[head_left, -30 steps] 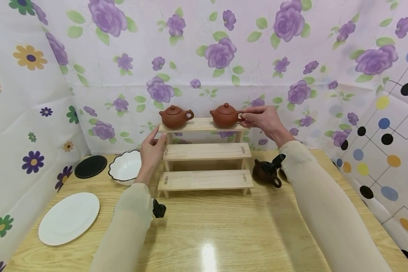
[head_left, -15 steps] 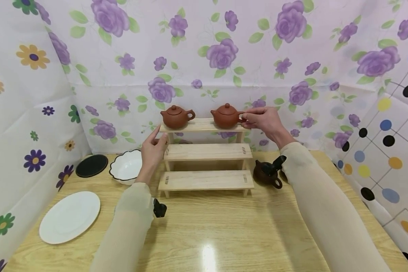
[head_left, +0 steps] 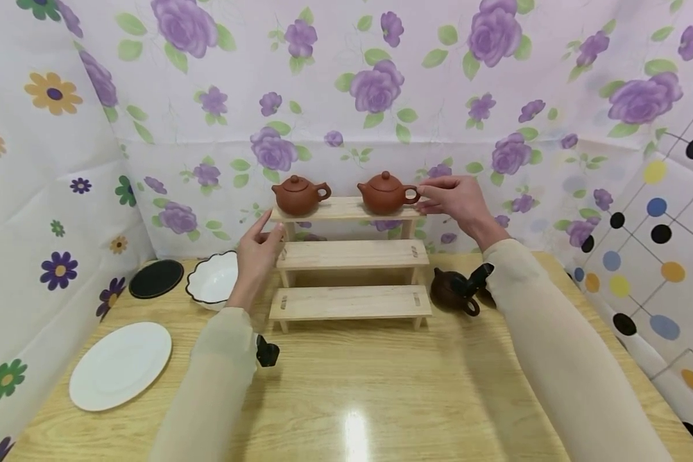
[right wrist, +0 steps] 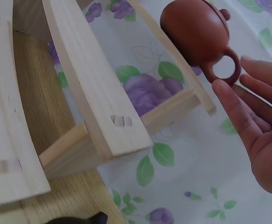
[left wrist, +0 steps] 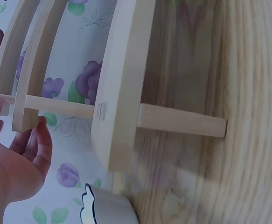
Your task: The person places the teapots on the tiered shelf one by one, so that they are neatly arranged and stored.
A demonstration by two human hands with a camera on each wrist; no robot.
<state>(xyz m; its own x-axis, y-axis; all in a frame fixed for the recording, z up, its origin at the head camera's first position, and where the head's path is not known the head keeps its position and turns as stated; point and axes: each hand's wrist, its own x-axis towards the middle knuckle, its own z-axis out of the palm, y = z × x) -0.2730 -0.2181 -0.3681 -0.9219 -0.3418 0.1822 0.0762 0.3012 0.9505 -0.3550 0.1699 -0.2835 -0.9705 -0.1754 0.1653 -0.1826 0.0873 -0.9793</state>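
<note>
Teapot (head_left: 384,194) by right hand (head_left: 457,203) — round, perhaps clay.

The left hand (head_left: 258,253) partly hides the scalloped white bowl (head_left: 212,280).

Left teapot (head_left: 296,197), right teapot (head_left: 383,195), upper centre: smooth, matt, clay-like. Tiered stand (head_left: 352,255), centre: bare wood, smooth, matt. Tabletop (head_left: 323,385), lower centre: wood-grain, glossy. Plate (head_left: 121,367), lower left: smooth, slight sheen. Backdrop (head_left: 323,90), top: creased, cloth-like.

Bright tabletop (head_left: 346,378) glare, soft shadows
</note>
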